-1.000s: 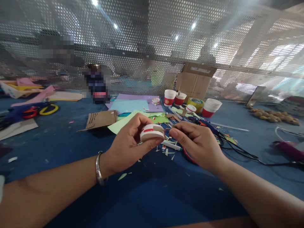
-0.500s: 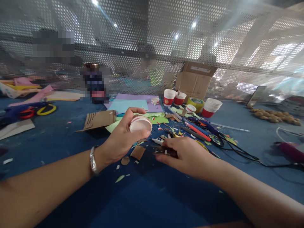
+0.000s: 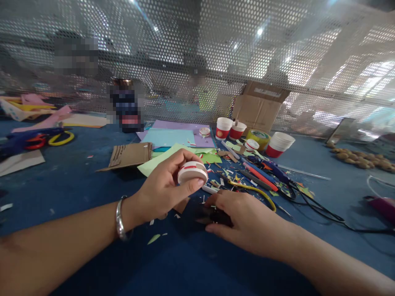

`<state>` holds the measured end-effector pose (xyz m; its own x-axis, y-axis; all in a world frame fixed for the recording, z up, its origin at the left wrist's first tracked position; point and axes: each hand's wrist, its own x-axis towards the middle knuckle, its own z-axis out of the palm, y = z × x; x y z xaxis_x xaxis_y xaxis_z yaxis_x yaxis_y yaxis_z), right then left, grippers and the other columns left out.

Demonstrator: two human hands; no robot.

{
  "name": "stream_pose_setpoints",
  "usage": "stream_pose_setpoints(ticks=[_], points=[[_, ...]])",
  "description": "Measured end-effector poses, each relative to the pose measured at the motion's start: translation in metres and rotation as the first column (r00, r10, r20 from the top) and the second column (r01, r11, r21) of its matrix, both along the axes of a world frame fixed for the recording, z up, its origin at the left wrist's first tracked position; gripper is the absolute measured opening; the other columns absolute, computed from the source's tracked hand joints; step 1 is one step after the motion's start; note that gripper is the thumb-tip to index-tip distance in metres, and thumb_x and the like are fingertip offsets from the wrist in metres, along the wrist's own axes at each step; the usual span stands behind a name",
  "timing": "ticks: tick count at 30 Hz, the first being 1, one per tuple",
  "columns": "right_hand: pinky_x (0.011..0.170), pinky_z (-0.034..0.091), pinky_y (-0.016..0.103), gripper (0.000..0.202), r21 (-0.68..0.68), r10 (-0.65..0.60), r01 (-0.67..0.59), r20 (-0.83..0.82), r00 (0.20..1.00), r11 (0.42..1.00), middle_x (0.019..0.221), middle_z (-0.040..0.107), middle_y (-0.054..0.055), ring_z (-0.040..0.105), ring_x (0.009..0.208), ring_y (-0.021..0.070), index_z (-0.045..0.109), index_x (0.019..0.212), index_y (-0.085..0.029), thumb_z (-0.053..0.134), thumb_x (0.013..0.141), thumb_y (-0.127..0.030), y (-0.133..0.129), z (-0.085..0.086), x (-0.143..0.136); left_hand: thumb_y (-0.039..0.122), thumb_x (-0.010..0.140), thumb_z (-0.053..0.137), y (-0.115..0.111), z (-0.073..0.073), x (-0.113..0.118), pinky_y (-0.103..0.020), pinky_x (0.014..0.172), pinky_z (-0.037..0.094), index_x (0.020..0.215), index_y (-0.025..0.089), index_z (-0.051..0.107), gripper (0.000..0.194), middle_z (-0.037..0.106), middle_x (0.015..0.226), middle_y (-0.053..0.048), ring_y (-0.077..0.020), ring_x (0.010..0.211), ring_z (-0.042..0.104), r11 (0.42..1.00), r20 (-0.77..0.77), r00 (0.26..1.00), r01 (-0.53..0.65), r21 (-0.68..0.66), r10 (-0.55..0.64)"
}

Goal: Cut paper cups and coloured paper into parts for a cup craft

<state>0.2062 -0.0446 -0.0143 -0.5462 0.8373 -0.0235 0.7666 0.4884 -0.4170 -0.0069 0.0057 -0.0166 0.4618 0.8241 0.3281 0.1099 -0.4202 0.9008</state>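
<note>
My left hand [image 3: 169, 181] is closed around a cut-off paper cup bottom [image 3: 193, 172], a short white disc with red on its side, held tilted above the table. To its right and lower, my right hand [image 3: 237, 218] curls its fingers around a dark, shiny object [image 3: 214, 214], blurred and partly covered, so its kind is unclear. Under the hands lie a brown cardboard piece [image 3: 181, 204] and small paper scraps. A white pen-like stick [image 3: 210, 189] lies just beyond my right fingers.
Yellow-handled scissors [image 3: 256, 189], a blue glue gun [image 3: 274, 166] with black cord, and pens crowd the right. Behind stand red-and-white paper cups [image 3: 224, 128], yellow tape [image 3: 259, 139] and a cardboard box [image 3: 257, 109]. Coloured sheets [image 3: 169, 136] and folded cardboard [image 3: 131, 155] lie left of centre.
My left hand has shifted slightly right and turned the cup bottom, so its side now shows instead of its hollow inside. My right hand, with the dark object, has moved slightly lower in view.
</note>
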Motion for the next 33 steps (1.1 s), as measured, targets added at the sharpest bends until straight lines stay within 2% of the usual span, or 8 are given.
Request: stream_pose_setpoints(ticks=[4,8,12,15,18,20,27,33], points=[[0.062,0.039,0.026,0.016,0.053,-0.001,0.001,0.008,1.000,0.999,0.087,0.068,0.002,0.060,0.071,0.0149,0.068,0.097,-0.019,0.067,0.086,-0.030,0.000,0.003,0.004,0.033,0.086,0.072,0.000,0.001,0.001,-0.025,0.070,0.049,0.105,0.020,0.054,0.030,0.064,0.093,-0.001,-0.0126,0.080,0.060,0.998,0.028,1.000,-0.012,-0.065,0.013],[0.058,0.039,0.025,0.010,0.144,-0.081,0.085,-0.029,0.996,0.986,0.082,0.067,0.001,0.057,0.067,0.0139,0.065,0.092,-0.019,0.062,0.090,-0.029,0.003,0.010,0.010,0.034,0.083,0.074,-0.002,0.005,0.002,-0.025,0.070,0.050,0.102,0.019,0.055,0.030,0.065,0.093,-0.001,-0.0131,0.079,0.062,0.992,0.072,0.996,-0.039,-0.122,0.048],[0.059,0.043,0.025,0.017,0.259,-0.183,0.220,-0.157,0.970,0.941,0.080,0.067,0.000,0.059,0.067,0.0139,0.066,0.102,-0.020,0.062,0.092,-0.034,0.006,0.015,0.018,0.036,0.081,0.076,-0.003,0.007,0.003,-0.026,0.069,0.052,0.099,0.020,0.055,0.032,0.066,0.091,-0.001,-0.0129,0.076,0.062,0.974,0.121,0.989,-0.060,-0.219,0.088],[0.061,0.046,0.023,0.021,0.342,-0.190,0.277,-0.268,0.945,0.898,0.079,0.067,0.000,0.061,0.067,0.0127,0.066,0.107,-0.020,0.063,0.093,-0.035,0.006,0.016,0.020,0.036,0.078,0.079,-0.005,0.006,0.004,-0.024,0.066,0.052,0.097,0.020,0.054,0.035,0.066,0.089,-0.001,-0.0122,0.076,0.062,0.956,0.135,0.988,-0.038,-0.292,0.081],[0.061,0.047,0.022,0.018,0.406,-0.134,0.267,-0.326,0.936,0.874,0.079,0.067,-0.001,0.061,0.066,0.0112,0.066,0.105,-0.019,0.063,0.093,-0.032,0.005,0.016,0.019,0.037,0.078,0.079,-0.008,0.004,0.006,-0.018,0.049,0.042,0.099,0.020,0.055,0.036,0.064,0.082,0.002,-0.0076,0.059,0.053,0.925,0.116,0.993,0.029,-0.379,0.017],[0.061,0.048,0.022,0.017,0.429,-0.100,0.249,-0.341,0.935,0.868,0.080,0.068,0.000,0.062,0.066,0.0111,0.066,0.104,-0.018,0.063,0.093,-0.031,0.005,0.016,0.017,0.037,0.078,0.079,-0.010,0.003,0.007,-0.017,0.044,0.038,0.100,0.020,0.054,0.037,0.062,0.080,0.003,-0.0064,0.056,0.049,0.905,0.138,0.990,0.073,-0.419,-0.016],[0.065,0.050,0.024,0.016,0.431,-0.035,0.171,-0.306,0.951,0.886,0.085,0.072,0.001,0.066,0.072,0.0130,0.065,0.107,-0.019,0.063,0.093,-0.026,0.006,0.015,0.018,0.034,0.077,0.081,-0.012,0.005,0.011,-0.018,0.057,0.041,0.096,0.018,0.055,0.036,0.061,0.078,0.004,-0.0065,0.064,0.051,0.862,0.185,0.979,0.164,-0.481,-0.083],[0.063,0.049,0.023,0.016,0.391,-0.023,0.145,-0.300,0.954,0.909,0.084,0.071,0.002,0.066,0.070,0.0128,0.066,0.107,-0.019,0.063,0.093,-0.026,0.007,0.016,0.020,0.038,0.077,0.080,-0.011,0.002,0.009,-0.021,0.061,0.040,0.097,0.018,0.057,0.037,0.059,0.081,0.003,-0.0085,0.068,0.050,0.848,0.116,0.987,0.154,-0.507,-0.110]])
